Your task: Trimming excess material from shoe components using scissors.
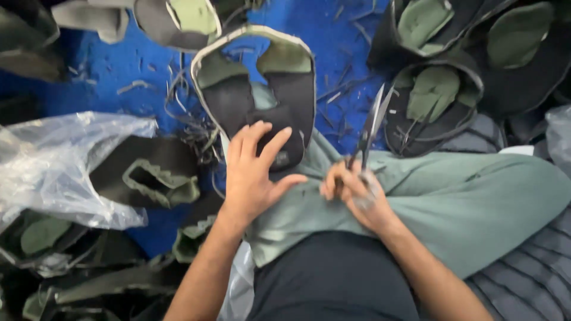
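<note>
Black and green, the shoe upper (257, 98) lies across our knee, our left hand (253, 172) spread flat on its near end. Right of the upper, our right hand (357, 193) grips scissors (370, 128), blades parted. Trimming seems underway; the cut needs steadying.
</note>
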